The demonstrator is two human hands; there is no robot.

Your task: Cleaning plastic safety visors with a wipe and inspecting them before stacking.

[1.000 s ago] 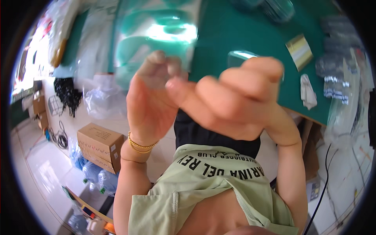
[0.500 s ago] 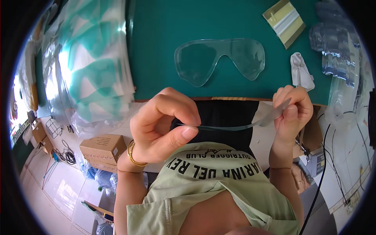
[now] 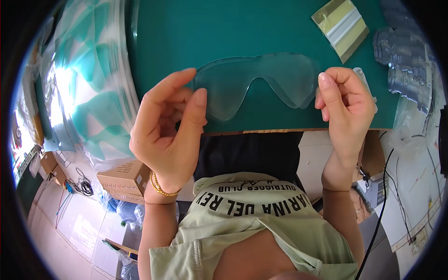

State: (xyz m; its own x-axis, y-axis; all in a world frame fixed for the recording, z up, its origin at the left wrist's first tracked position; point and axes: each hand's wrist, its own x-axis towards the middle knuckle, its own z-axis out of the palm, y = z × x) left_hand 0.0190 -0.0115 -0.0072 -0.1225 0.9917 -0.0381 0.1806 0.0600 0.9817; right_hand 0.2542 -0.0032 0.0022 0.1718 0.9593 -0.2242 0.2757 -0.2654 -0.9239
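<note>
Two clear goggle-shaped plastic lenses [image 3: 238, 81] overlap above the green tabletop, with a nose notch facing me and doubled edges along the outline. Slight blur hides whether the upper one rests fully on the lower. My left hand [image 3: 170, 116], a gold bracelet at its wrist, is at their left end, open, with thumb and index finger apart around the edge. At the right end is my right hand [image 3: 347, 102], its fingers curled and the thumb close against them. Whether these fingertips still touch the upper lens is not clear.
A tall stack of bagged clear sheets [image 3: 93, 84] covers the table's left side. At the back right lies a yellowish pad with a white strip [image 3: 343, 28]. A white cloth [image 3: 366, 84] is partly behind my right hand. Clear plastic packs [image 3: 408, 60] fill the right edge.
Both hands have moved forward over the table from its front edge. The lens held edge-on now lies over the other one, and my left fingers have parted from it.
</note>
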